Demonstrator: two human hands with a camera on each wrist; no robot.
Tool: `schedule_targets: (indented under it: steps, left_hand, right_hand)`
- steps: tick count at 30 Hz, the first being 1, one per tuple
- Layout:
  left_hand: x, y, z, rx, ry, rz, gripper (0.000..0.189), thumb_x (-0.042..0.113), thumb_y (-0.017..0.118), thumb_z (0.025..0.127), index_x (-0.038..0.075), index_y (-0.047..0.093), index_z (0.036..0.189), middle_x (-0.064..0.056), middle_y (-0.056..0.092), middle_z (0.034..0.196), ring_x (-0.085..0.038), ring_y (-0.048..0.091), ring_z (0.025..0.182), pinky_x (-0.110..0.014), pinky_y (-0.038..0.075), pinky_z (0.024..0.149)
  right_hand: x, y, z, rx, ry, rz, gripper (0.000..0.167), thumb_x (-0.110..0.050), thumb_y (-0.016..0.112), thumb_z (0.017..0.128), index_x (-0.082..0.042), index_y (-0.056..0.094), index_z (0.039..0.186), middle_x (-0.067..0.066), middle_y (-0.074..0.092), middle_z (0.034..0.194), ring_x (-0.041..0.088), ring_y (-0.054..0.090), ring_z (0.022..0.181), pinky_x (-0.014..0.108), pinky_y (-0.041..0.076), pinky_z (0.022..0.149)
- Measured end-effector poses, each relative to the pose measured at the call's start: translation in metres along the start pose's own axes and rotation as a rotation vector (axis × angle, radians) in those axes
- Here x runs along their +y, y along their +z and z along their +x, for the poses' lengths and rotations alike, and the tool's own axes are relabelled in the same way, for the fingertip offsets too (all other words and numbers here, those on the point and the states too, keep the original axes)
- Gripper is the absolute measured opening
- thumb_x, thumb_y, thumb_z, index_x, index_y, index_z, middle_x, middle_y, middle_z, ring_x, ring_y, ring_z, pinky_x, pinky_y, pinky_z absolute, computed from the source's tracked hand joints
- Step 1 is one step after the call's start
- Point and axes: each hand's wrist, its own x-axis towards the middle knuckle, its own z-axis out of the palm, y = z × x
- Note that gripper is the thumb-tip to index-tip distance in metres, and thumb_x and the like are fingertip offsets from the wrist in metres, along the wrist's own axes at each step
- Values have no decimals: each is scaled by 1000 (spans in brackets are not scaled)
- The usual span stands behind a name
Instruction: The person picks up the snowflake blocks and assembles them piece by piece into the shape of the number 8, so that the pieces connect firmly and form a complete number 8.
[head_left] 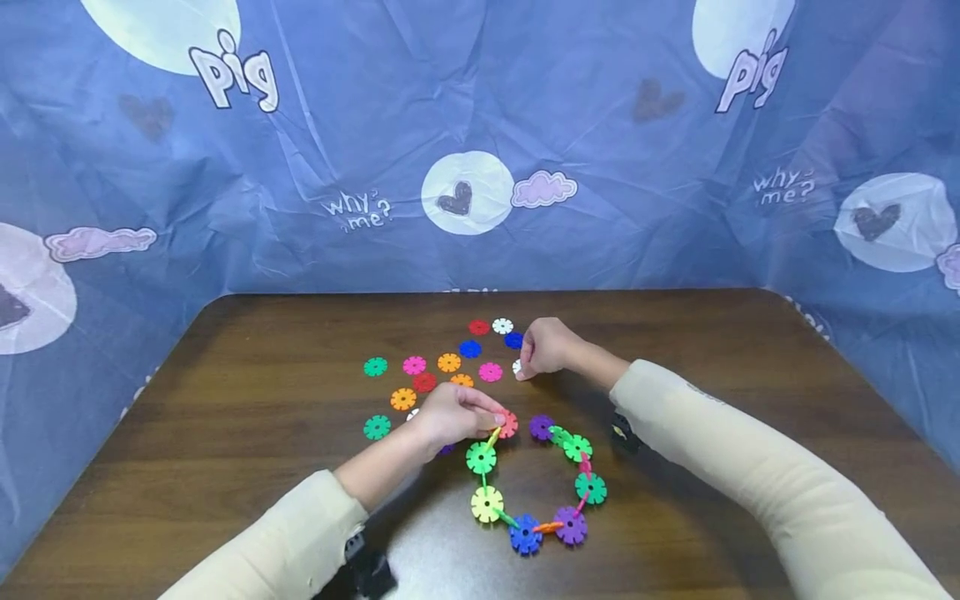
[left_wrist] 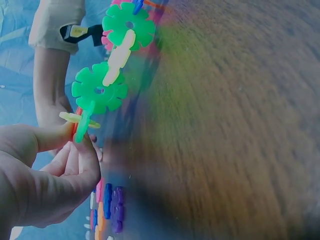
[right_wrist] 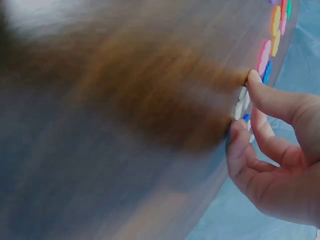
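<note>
My left hand point(head_left: 457, 412) pinches a coral-red notched disc point(head_left: 509, 423) at one end of a chain of linked snowflake discs. Beside it, an upright yellow disc point(head_left: 492, 438) joins a green disc point(head_left: 481, 458), and the chain curves round through a blue disc point(head_left: 526, 535) to a purple disc point(head_left: 542, 427) at its other end. A gap separates the two ends. Farther back, my right hand point(head_left: 547, 346) has its thumb and finger curled round the edges of a white disc point(right_wrist: 238, 110) on the table. In the head view, the hand partly covers that disc.
Loose discs lie spread beyond the chain, among them a pink disc point(head_left: 491, 372), an orange disc point(head_left: 403, 399) and a green disc point(head_left: 377, 427). A blue printed cloth point(head_left: 480, 108) hangs behind the wooden table point(head_left: 225, 433).
</note>
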Motion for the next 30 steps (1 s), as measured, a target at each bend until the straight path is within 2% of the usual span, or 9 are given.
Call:
schedule_targets:
  steps: [6, 10, 13, 17, 22, 26, 30]
  left_hand:
    - [-1, -1, -1, 13, 33, 11, 13, 9, 71, 85, 1, 73, 95, -12, 76, 89, -11, 69, 75, -31, 60, 79]
    - [-1, -2, 0, 19, 39, 1, 12, 8, 71, 85, 1, 74, 94, -12, 76, 88, -11, 69, 76, -31, 60, 80]
    - [-2, -1, 0, 20, 35, -6, 12, 8, 71, 85, 1, 73, 95, -12, 76, 89, -12, 70, 76, -31, 59, 81]
    - [-4, 0, 1, 11, 25, -11, 13, 7, 70, 85, 0, 73, 95, -13, 76, 90, -11, 69, 76, -30, 59, 80]
    - [-6, -3, 3, 11, 26, -3, 13, 6, 70, 86, 0, 73, 97, -13, 76, 92, -10, 68, 75, -30, 59, 81]
    - [-4, -4, 3, 20, 26, -10, 13, 6, 70, 85, 0, 74, 97, -14, 76, 93, -11, 69, 76, -31, 59, 81]
    - [-5, -3, 3, 17, 23, -22, 14, 5, 69, 86, -1, 73, 97, -15, 75, 93, -10, 69, 76, -31, 60, 81]
  right_hand:
    - [6, 2, -4, 23, -10, 70, 28, -23, 89, 66, -6, 70, 77, -5, 55, 58, 6, 47, 57, 16, 38, 53]
    - [8, -1, -8, -4, 9, 47, 28, -25, 88, 66, -6, 71, 76, -5, 55, 58, 6, 47, 59, 17, 38, 55]
    - [10, -2, -14, -17, 17, 77, 27, -23, 89, 66, -7, 69, 76, -5, 58, 59, 5, 51, 55, 18, 41, 55]
    - [9, 2, -31, -27, -23, 246, 21, -11, 87, 66, -6, 71, 79, 2, 68, 63, 5, 59, 48, 23, 53, 54]
    - [-3, 3, -60, -33, -88, 431, 11, -2, 81, 71, -2, 75, 81, 12, 74, 72, 12, 69, 55, 33, 60, 59]
    - [-11, 3, -77, -12, -140, 467, 8, -3, 80, 75, -2, 76, 81, 11, 75, 74, 15, 70, 59, 32, 60, 59]
    - [-15, 7, -87, 52, -190, 437, 5, -7, 80, 75, -6, 77, 79, 8, 75, 71, 12, 69, 59, 26, 58, 55]
